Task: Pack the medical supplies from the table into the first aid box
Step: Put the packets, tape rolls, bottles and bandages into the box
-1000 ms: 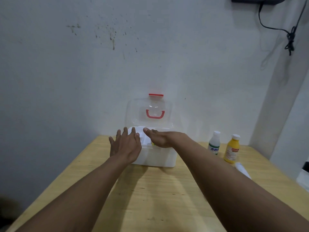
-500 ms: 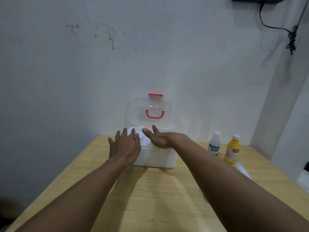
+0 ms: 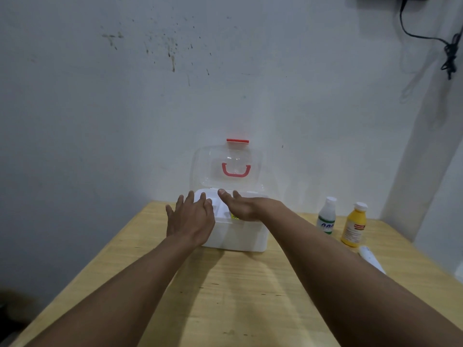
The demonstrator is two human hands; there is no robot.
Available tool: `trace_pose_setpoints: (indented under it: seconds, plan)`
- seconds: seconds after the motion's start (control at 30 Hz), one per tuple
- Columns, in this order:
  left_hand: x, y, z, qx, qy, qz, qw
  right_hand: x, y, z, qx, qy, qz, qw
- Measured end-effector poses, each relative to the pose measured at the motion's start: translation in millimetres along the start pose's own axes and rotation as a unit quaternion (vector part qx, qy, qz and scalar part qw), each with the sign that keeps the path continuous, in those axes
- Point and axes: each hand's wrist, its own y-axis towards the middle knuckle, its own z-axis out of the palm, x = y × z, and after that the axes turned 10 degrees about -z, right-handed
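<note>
While our left hand and right hand are open, fingers straight, side by side over the white plastic first aid box on the wooden counter, they have barely moved since before.

both arms stretched forward, left hand flat with fingers spread, right hand relaxed, thumb sticking out.

Dim, soft, bluish light; a faint shadow lies on the table nearer than the left hand. Far right of the right hand, the white tube is blurred and the wall corner bows
</note>
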Motion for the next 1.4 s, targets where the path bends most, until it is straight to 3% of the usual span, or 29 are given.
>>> trace_pose_setpoints:
  seconds: [0.63, 1.4]
  plan:
    - [-1, -1, 0, 0.003, -0.009, -0.008, 1.000, -2, 9, -2, -0.017, 0.055, -0.060, 0.997]
    - [-2, -1, -1, 0.004, -0.002, -0.011, 1.000, -2, 12, -2, -0.042, 0.092, -0.044, 0.994]
